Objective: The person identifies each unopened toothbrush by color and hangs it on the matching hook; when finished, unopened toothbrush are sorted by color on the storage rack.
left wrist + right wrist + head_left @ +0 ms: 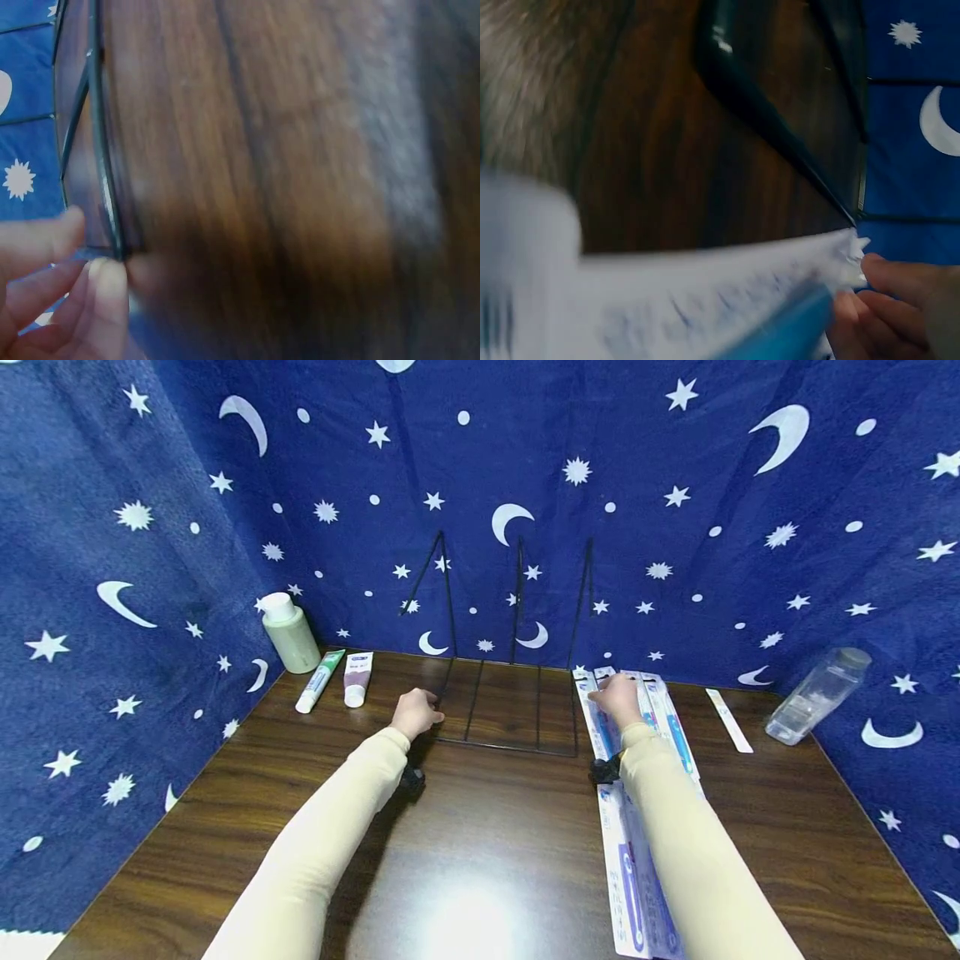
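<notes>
With my left fingers I'm pinching the left side of the rack, while my right fingers are gripping the end of a pack just beside it, lettering blurring unreadably.

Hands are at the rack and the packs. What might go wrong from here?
Packs lie close together beneath the right hand, so lifting or sliding one may drag its neighbours.
The rack stands right beside them; a pack's edge might catch on its wire.
The right sleeve passes over the packs and hides part of them in the head view, so a shift there could go unnoticed.
</notes>
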Demonstrator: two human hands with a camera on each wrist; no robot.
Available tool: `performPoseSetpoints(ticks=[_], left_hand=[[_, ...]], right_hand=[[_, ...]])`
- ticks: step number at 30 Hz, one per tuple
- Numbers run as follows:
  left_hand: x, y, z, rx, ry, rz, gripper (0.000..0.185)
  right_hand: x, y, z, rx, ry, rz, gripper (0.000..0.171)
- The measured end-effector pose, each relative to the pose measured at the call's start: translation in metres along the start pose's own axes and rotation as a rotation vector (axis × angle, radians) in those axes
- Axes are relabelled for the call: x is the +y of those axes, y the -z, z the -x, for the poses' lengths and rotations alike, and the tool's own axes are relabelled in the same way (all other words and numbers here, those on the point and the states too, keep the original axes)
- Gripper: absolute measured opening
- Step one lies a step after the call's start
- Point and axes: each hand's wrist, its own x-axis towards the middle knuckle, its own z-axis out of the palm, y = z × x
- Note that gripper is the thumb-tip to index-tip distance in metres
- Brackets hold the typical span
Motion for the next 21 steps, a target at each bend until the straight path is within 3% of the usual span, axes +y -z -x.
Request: performPoseSetpoints(ticks=[2, 4, 7, 9, 15, 21], left_hand=[[0.001, -0.003, 0.0, 0.008, 0.021, -0.007, 0.039], [0.002, -0.004, 0.0, 0.013, 0.038, -0.01, 0.039], [0.002, -0.005, 0.0, 0.013, 0.049, -0.01, 0.039], [0.002, -0.006, 0.001, 0.017, 0.053, -0.012, 0.039], [0.007, -0.008, 0.001, 0.032, 0.069, -0.047, 0.037], [0.008, -0.005, 0.002, 0.048, 0.086, -0.089, 0.036]], right_hand=[[-0.01, 0.001, 0.007, 0.028, 0.02, -0.018, 0.027], [-0.041, 0.026, 0.027, -0.001, -0.014, -0.017, 0.026], [-0.092, 0.064, 0.062, 0.062, -0.039, -0.053, 0.035], [-0.124, 0.089, 0.081, 0.028, -0.105, -0.022, 0.035], [-0.146, 0.103, 0.093, 0.028, -0.164, 0.04, 0.027], [-0.155, 0.106, 0.091, 0.072, -0.2, -0.008, 0.017]])
